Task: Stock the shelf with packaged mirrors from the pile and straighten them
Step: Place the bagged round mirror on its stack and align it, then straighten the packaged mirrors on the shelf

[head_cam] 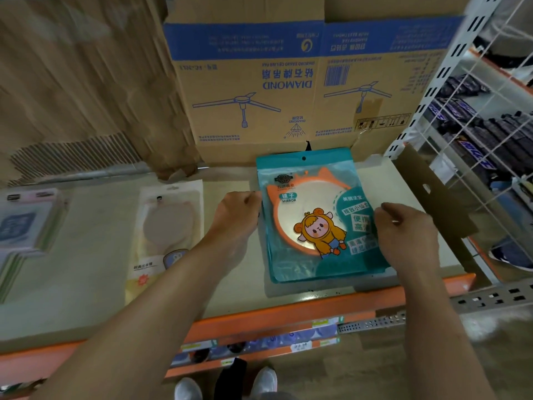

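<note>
A teal packaged mirror (314, 217) with an orange cat-ear frame and a cartoon sticker lies flat on the shelf (230, 295), on top of more teal packs beneath it. My left hand (236, 215) pinches the pack's left edge with curled fingers. Over on the right edge, my right hand (403, 232) grips the pack, fingers curled over it. A pale beige packaged mirror (167, 226) lies on the shelf further left, and a stack of pastel packs (26, 229) sits at the far left.
A big Diamond ceiling fan carton (288, 82) stands upside down right behind the teal pack. A brown cardboard flap (432, 192) rises at the shelf's right end beside a white wire rack (476, 125). The orange shelf front beam (288, 319) runs below my arms.
</note>
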